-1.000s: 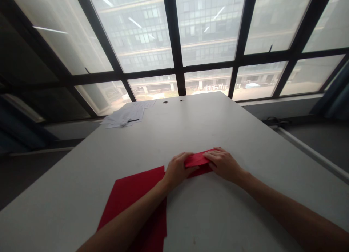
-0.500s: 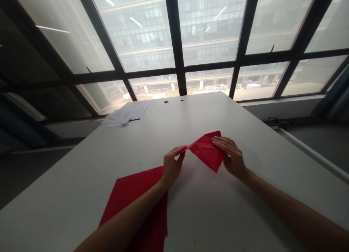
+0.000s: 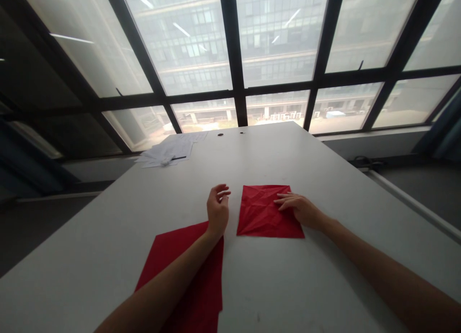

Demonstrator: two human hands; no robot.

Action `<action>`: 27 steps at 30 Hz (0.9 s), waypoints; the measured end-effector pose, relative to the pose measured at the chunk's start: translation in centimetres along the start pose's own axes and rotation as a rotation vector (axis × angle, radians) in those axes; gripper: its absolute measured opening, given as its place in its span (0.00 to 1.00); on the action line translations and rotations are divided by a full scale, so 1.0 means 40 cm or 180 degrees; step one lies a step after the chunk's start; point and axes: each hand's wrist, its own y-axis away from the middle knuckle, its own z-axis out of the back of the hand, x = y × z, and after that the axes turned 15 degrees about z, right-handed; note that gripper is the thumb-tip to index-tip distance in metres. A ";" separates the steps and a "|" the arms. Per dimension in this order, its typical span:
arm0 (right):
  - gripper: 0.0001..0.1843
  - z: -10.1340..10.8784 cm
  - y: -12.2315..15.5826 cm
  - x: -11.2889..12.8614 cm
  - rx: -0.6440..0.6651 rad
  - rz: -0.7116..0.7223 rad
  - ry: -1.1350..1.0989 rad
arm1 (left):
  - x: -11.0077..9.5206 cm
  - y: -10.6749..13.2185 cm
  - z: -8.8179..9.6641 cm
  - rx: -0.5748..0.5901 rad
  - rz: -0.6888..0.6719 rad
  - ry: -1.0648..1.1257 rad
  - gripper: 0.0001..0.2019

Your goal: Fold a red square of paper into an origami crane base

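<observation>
A creased red square of paper (image 3: pixel 259 215) lies on the white table (image 3: pixel 252 285). Over its right side rests my right hand (image 3: pixel 300 210), fingers stretched out and touching the sheet. Just left of the square, my left hand (image 3: pixel 218 210) is apart from the paper, its fingers loosely curled with gaps between them and nothing held. Under my left forearm lies larger, smooth red paper (image 3: pixel 176 251), partly hidden by the arm.
White paper sheets (image 3: pixel 169 149) with a black pen (image 3: pixel 179 158) on them lie at the table's far left. Two small dark holes show near the far edge, before large framed windows (image 3: pixel 194 44). A pale pipe (image 3: pixel 414 203) runs along the floor at right.
The creased paper was folded and lifted between both hands; now it is spread out square on the table. My left hand has let go and moved left; my right has flattened onto it.
</observation>
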 end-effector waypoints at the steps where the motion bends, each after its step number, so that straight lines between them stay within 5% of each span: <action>1: 0.26 -0.001 -0.001 0.006 -0.0094 -0.0001 -0.0033 | -0.008 0.011 -0.002 0.0198 -0.0317 -0.0308 0.13; 5: 0.22 -0.004 -0.003 0.032 -0.0312 -0.0103 0.0303 | -0.026 0.058 -0.012 0.1352 -0.1222 -0.1730 0.15; 10: 0.30 -0.015 -0.002 0.046 0.0306 -0.0218 0.0757 | -0.010 0.075 -0.020 0.2195 -0.1381 -0.3033 0.33; 18: 0.28 -0.011 -0.002 0.036 0.0439 -0.0319 0.0611 | -0.011 0.072 -0.016 0.1898 -0.1431 -0.3187 0.28; 27: 0.11 -0.020 0.006 0.004 -0.0226 -0.0094 0.0282 | -0.008 0.050 -0.015 0.1553 -0.1410 -0.2474 0.06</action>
